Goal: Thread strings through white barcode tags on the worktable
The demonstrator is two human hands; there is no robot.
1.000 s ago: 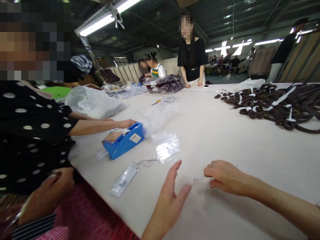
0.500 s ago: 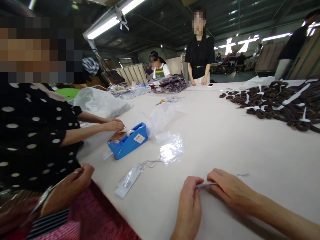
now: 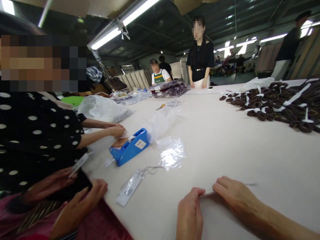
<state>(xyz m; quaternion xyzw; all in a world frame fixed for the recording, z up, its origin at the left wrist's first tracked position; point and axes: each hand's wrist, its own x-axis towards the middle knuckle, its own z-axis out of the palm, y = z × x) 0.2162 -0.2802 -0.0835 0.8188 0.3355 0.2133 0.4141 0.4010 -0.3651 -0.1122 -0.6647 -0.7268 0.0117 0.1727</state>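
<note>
Hands meet at the lower middle of the frame, lower than half a second ago: left hand (image 3: 189, 213) and right hand (image 3: 235, 198) each pinch an end of a thin clear strip (image 3: 208, 193) lying on the white table (image 3: 225, 140). Left of them, tape dispenser (image 3: 131, 146) and tagged sleeve (image 3: 130, 187) keep their places; bare tabletop stretches rightward to the coiled dark belts (image 3: 275, 103).

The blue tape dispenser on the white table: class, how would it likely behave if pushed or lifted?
The blue tape dispenser sits low and wide on the table, so it probably slides rather than tips. Its rigid-looking shell should keep its shape. It may be weighty for its size.
</note>
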